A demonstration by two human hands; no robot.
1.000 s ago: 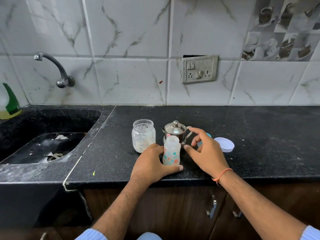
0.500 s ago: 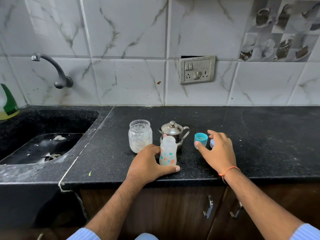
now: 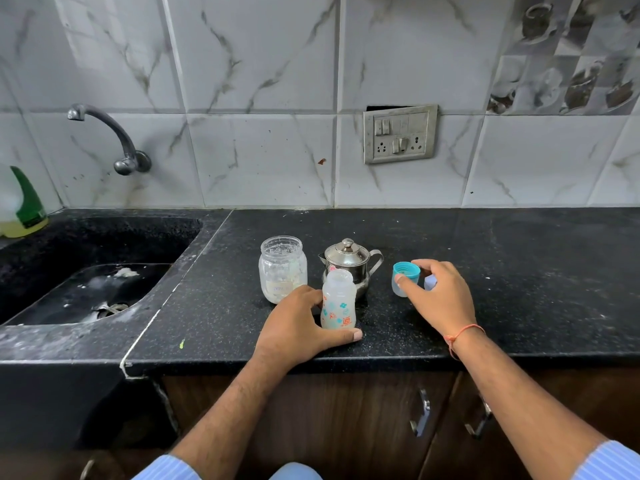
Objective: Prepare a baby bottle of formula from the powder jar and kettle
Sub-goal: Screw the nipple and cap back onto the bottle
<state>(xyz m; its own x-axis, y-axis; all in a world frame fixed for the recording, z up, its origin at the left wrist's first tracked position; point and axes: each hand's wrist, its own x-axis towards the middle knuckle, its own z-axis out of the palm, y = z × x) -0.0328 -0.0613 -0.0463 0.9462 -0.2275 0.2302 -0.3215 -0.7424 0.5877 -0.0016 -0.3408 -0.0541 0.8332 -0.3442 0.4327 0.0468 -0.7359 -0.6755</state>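
Black speckled stone table [image 3: 519,289] underneath, both forearms reaching in. Left hand [image 3: 298,327], grip curled around the frosted plastic baby bottle [image 3: 338,299], upright before the small steel kettle [image 3: 349,263]. Right hand [image 3: 440,296], fingertips pinching the teal-ringed bottle cap [image 3: 406,278] on the table.

Black granite countertop [image 3: 519,271] with formula-making items, two hands at work.
Left hand [image 3: 298,327] grips upright baby bottle [image 3: 338,299], uncapped; glass powder jar [image 3: 283,268] just left of it, steel kettle [image 3: 349,263] behind. Right hand [image 3: 440,299] pinches teal bottle cap [image 3: 406,278] standing on counter. Sink [image 3: 86,289] and wall tap [image 3: 110,136] at left.
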